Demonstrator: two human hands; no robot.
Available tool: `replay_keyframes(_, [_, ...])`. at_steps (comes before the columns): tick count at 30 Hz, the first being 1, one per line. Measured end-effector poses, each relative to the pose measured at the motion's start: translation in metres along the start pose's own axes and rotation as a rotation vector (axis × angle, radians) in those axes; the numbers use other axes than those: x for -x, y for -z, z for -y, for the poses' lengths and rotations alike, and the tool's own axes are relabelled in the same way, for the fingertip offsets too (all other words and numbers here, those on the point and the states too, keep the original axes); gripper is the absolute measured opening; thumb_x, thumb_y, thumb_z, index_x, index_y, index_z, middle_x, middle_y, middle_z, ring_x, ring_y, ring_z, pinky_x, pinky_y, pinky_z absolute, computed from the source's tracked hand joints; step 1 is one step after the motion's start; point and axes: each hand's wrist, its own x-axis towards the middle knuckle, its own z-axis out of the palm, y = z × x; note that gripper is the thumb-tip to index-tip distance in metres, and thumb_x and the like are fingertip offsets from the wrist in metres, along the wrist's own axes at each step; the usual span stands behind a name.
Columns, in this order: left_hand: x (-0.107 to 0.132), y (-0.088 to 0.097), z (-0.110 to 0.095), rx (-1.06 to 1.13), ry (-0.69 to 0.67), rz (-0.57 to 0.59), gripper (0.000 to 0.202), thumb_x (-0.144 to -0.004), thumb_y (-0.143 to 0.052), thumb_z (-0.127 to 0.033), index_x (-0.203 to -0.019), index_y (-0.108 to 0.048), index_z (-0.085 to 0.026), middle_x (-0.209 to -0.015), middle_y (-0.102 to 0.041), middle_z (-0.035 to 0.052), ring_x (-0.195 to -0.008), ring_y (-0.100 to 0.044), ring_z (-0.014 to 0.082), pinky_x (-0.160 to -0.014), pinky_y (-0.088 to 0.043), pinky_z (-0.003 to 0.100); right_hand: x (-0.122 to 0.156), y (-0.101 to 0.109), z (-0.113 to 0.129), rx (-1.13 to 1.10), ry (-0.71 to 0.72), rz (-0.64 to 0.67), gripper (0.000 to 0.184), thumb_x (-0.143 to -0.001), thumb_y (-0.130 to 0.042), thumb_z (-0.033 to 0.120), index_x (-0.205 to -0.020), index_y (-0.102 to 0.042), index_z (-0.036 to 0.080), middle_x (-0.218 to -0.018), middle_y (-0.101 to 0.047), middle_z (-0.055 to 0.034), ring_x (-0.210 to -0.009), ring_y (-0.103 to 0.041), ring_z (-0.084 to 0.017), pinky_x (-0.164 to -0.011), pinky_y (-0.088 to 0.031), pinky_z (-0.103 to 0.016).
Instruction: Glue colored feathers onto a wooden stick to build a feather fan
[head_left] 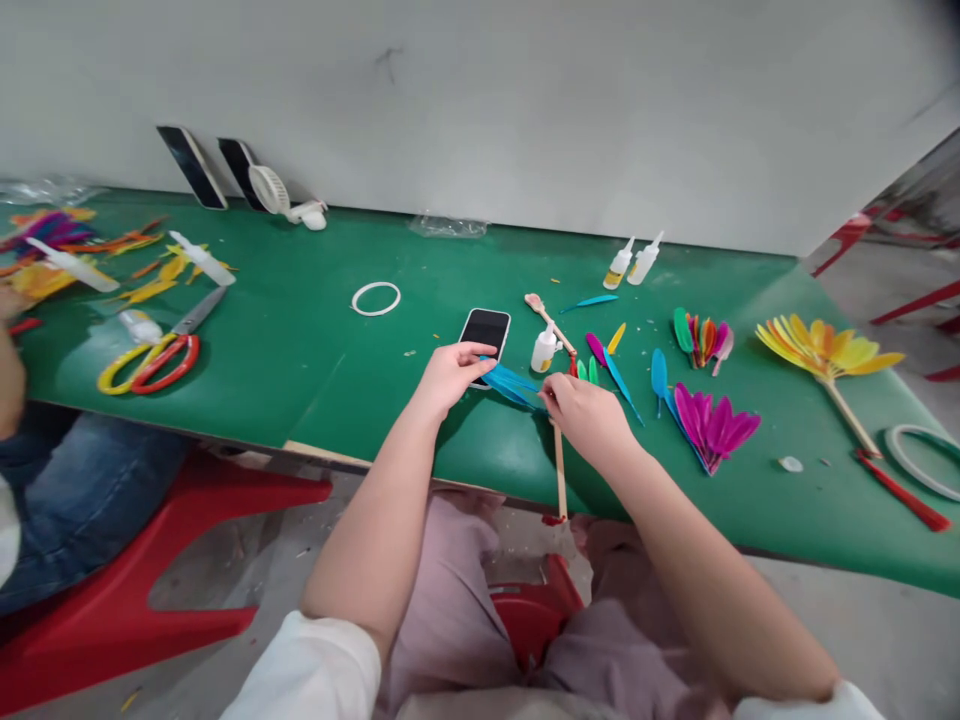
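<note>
Bright blue feathers [513, 386] stretch between the person's two hands, above the near edge of the green table [315, 330]. They look slim, soft and glossy, lying together in a narrow bundle that slants down from left to right. The left hand [451, 378] pinches the left end between thumb and fingers, over a white-edged phone [486, 328]. The right hand [589, 412] has its fingers closed on the right end. Below it a pale wooden stick [559, 468] points toward the person, with a bit of red at its near end; whether the feathers are joined to it cannot be told.

Just beyond the right hand stands a white glue bottle [544, 352]. Farther right lie a magenta feather bunch [716, 425] and a yellow feather fan [825, 348] on a handle. On the left are a white ring [376, 299] and, well apart, red-and-yellow scissors [178, 350].
</note>
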Motion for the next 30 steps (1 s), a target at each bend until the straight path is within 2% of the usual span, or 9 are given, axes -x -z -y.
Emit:
replay_keyframes(5, [-0.008, 0.001, 0.004, -0.048, -0.067, -0.051, 0.03, -0.068, -0.065, -0.025, -0.096, -0.066, -0.015, -0.064, -0.062, 0.0006, -0.061, -0.055, 0.0115, -0.064, -0.043, 0.025, 0.002, -0.011, -0.019, -0.388, -0.082, -0.018, 0.02, -0.083, -0.05, 0.027, -0.1, -0.059, 0.02, -0.085, -0.067, -0.0027, -0.075, -0.061, -0.015, -0.064, -0.041, -0.024])
replay_keyframes(9, [-0.01, -0.004, 0.006, -0.089, -0.075, -0.029, 0.03, -0.068, -0.064, -0.025, -0.097, -0.065, -0.015, -0.062, -0.061, 0.0003, -0.059, -0.055, 0.0114, -0.061, -0.043, 0.025, 0.008, -0.007, -0.039, -0.58, -0.261, -0.102, 0.02, -0.082, -0.049, 0.033, -0.088, -0.065, 0.022, -0.081, -0.068, 0.0, -0.07, -0.06, -0.014, -0.064, -0.043, -0.025])
replay_keyframes(12, [-0.01, -0.008, 0.008, -0.152, -0.094, -0.019, 0.029, -0.068, -0.064, -0.024, -0.096, -0.066, -0.015, -0.06, -0.06, -0.0002, -0.057, -0.053, 0.0111, -0.057, -0.042, 0.024, 0.011, -0.005, -0.046, -0.589, -0.308, -0.137, 0.021, -0.082, -0.049, 0.035, -0.083, -0.066, 0.022, -0.078, -0.068, 0.0001, -0.067, -0.058, -0.014, -0.062, -0.041, -0.025])
replay_keyframes(17, [-0.011, -0.01, 0.012, -0.267, -0.146, -0.028, 0.027, -0.07, -0.063, -0.026, -0.095, -0.066, -0.017, -0.064, -0.062, 0.0013, -0.059, -0.055, 0.012, -0.055, -0.041, 0.023, 0.011, -0.01, -0.041, -0.502, -0.177, 0.006, 0.017, -0.081, -0.052, 0.031, -0.079, -0.066, 0.022, -0.08, -0.067, -0.0012, -0.073, -0.057, -0.016, -0.064, -0.04, -0.026])
replay_keyframes(20, [-0.011, -0.009, 0.015, -0.345, -0.16, -0.034, 0.026, -0.071, -0.063, -0.028, -0.095, -0.066, -0.018, -0.067, -0.064, 0.0018, -0.06, -0.056, 0.0127, -0.057, -0.042, 0.024, 0.01, -0.013, -0.038, -0.464, -0.162, 0.074, 0.017, -0.081, -0.053, 0.031, -0.077, -0.067, 0.022, -0.079, -0.065, -0.002, -0.074, -0.057, -0.016, -0.063, -0.039, -0.026])
replay_keyframes(30, [-0.012, -0.008, 0.017, -0.436, -0.156, -0.045, 0.025, -0.071, -0.063, -0.029, -0.094, -0.067, -0.019, -0.075, -0.067, 0.0037, -0.067, -0.06, 0.0157, -0.065, -0.045, 0.027, 0.012, -0.019, -0.033, -0.437, -0.178, 0.125, 0.014, -0.079, -0.054, 0.03, -0.075, -0.065, 0.022, -0.081, -0.063, -0.0013, -0.075, -0.055, -0.014, -0.065, -0.038, -0.025])
